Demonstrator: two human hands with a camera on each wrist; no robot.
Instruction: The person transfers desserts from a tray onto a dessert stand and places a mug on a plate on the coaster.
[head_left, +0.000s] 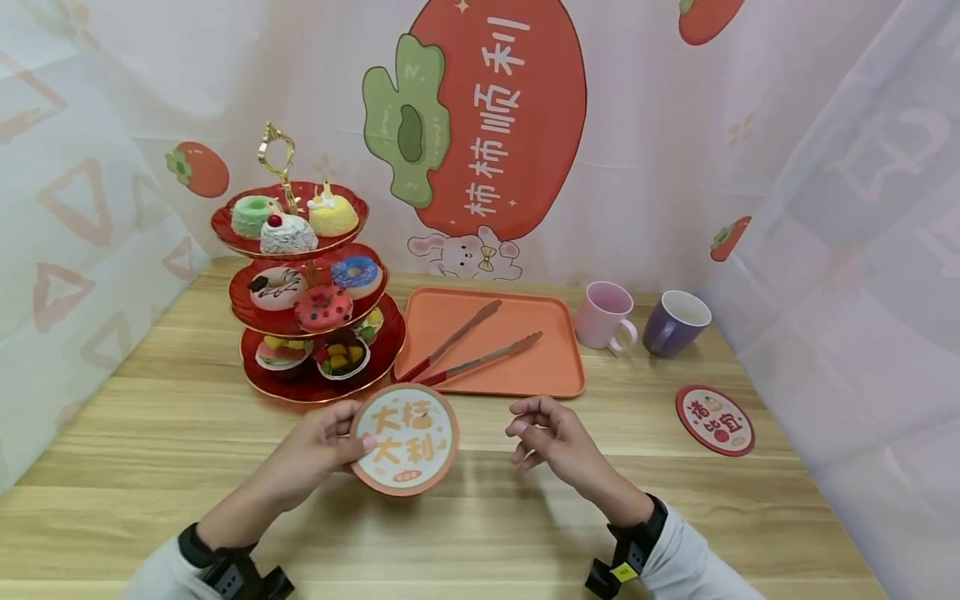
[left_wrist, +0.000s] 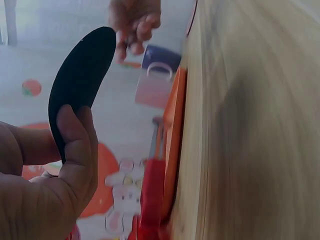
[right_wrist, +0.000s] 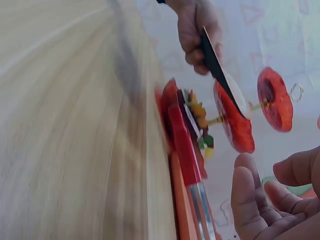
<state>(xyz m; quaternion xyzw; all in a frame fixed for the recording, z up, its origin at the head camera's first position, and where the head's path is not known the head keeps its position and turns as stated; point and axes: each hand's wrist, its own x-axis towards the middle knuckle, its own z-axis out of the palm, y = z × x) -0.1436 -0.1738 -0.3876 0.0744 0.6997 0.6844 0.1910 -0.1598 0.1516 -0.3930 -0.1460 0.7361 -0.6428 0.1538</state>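
Between its thumb and fingers my left hand [head_left: 318,450] pinches a round coaster [head_left: 408,440] by the left edge. The coaster's printed face, with orange characters on white, tilts toward the head camera; its dark underside [left_wrist: 82,70] shows in the left wrist view. It is held above the table, as its shadow falls apart from it. My right hand [head_left: 558,442] hovers to the right of the coaster, fingers loosely bent, holding nothing. Just beyond both hands lies an orange tray [head_left: 525,379] with red-handled tongs [head_left: 487,360] on it.
A three-tier red stand [head_left: 360,387] bearing toy cakes and donuts rises at the back left. Right of the tray stand a pink mug [head_left: 602,315] and a purple mug [head_left: 675,325]. A red-rimmed coaster [head_left: 715,419] lies on the wooden table [head_left: 150,467] at the right. Printed cloth hangs behind.
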